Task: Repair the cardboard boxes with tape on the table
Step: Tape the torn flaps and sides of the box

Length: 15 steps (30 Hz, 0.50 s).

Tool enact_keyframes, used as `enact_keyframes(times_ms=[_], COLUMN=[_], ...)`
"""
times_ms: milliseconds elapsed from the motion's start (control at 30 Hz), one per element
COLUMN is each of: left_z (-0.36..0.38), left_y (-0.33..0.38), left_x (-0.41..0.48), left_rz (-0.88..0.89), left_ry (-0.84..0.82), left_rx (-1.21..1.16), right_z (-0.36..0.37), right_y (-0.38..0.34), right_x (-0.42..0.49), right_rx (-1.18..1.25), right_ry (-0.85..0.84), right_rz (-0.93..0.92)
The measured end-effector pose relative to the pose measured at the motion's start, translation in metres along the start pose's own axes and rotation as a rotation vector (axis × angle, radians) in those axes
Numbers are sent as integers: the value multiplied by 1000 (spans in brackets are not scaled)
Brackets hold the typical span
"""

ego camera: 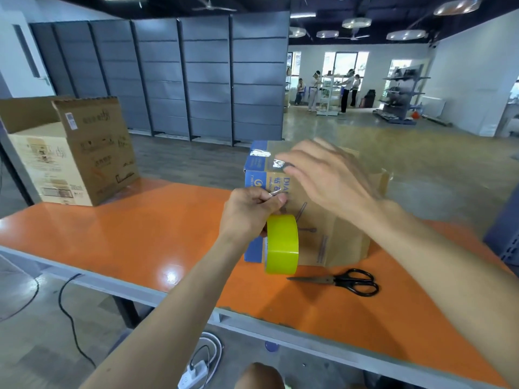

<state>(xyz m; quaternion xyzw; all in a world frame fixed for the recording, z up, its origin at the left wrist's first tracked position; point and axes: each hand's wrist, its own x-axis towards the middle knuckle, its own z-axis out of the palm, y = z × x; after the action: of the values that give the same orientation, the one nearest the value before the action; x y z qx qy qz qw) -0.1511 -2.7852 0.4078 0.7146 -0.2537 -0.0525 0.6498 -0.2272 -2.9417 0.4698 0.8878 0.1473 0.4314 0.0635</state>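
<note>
**Taping in progress.** The left grip [250,211] is clenched on the tape roll [282,245], and a glinting clear strand is pinched at its fingertips just above the roll. The right grip [323,169] is released, with fingers straight and spread over the upper face of the near cardboard box [331,237] (motion blur hides whether the box is touched). This box stands on the orange desk [140,220], just behind the roll. Shiny tape patches [261,153] are already laid at its upper left edge, so its repair is judged begun but not finished. The strand is judged not yet cut, since the scissors [337,280] lie untouched on the desk just in front of the box. A second cardboard box [75,158], flaps raised, stands well apart at the desk's far left corner. No fresh tape can be made out on it, and it is judged still to be repaired.
</note>
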Motion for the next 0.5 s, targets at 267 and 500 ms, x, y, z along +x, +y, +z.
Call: enact_keyframes(times_ms=[267, 500], left_z=[-8, -27], left_y=[-2, -27], left_x=[9, -6], left_rz=[4, -31], left_ry=[-45, -66], left_rx=[76, 52], right_z=[45, 49], right_y=[20, 16], right_x=[-3, -6], right_rx=[-86, -192], right_ry=[122, 107], right_rz=[-68, -127])
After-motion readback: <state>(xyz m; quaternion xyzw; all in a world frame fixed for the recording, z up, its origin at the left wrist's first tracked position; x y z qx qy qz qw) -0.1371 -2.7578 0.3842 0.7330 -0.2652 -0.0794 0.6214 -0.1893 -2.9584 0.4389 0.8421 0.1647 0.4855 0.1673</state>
